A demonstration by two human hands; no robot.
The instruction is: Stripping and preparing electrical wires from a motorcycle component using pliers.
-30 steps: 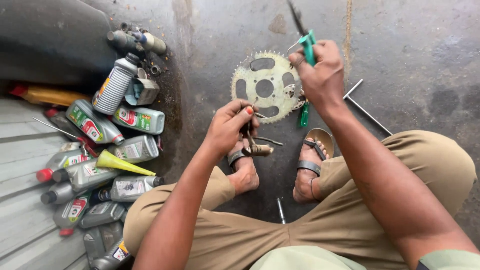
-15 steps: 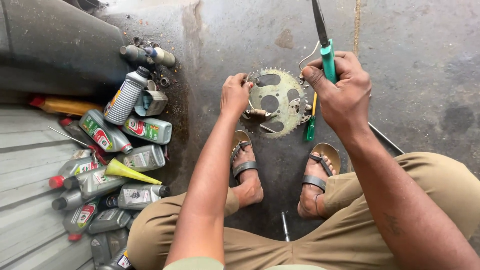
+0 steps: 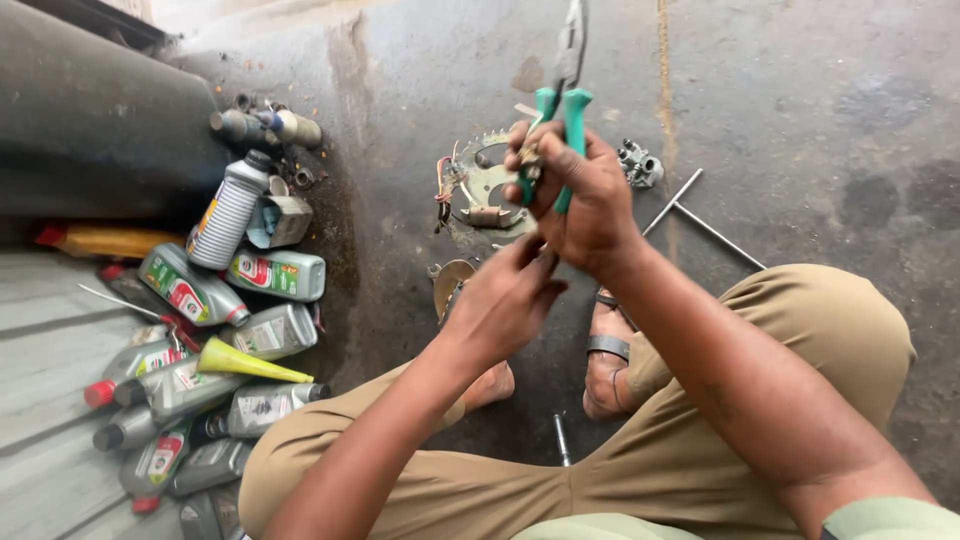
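Right hand (image 3: 585, 200) closed around the green handles of a pair of pliers (image 3: 560, 105), nose pointing up and away toward the top of the frame; a small brass-coloured piece seems pinched against the handles under the fingers, too small to make out. Left hand (image 3: 505, 300) raised just below the right, fingertips meeting its heel and the lower end of the grip; whether it pinches anything I cannot tell, the contact spot is hidden. Both hands hang above the floor, not resting on it. Directly beyond them on the stained concrete lies a toothed sprocket plate (image 3: 480, 195) with a short cylindrical part and a tuft of coloured wires on it, partly covered by the right hand. A small grey metal fitting (image 3: 640, 165) sits just right of the plate; a T-shaped rod (image 3: 700, 215) lies beside it. Sandalled feet below, khaki trousers. Left of the work, well apart: a heap of grey oil bottles (image 3: 275, 275), a yellow funnel (image 3: 245, 362), a white and grey bottle (image 3: 232, 210). Judgement: steady handling here calls for keeping the pliers squeezed evenly, holding the small piece over the plate so a slip lands there, and letting the left fingers guide rather than pull.
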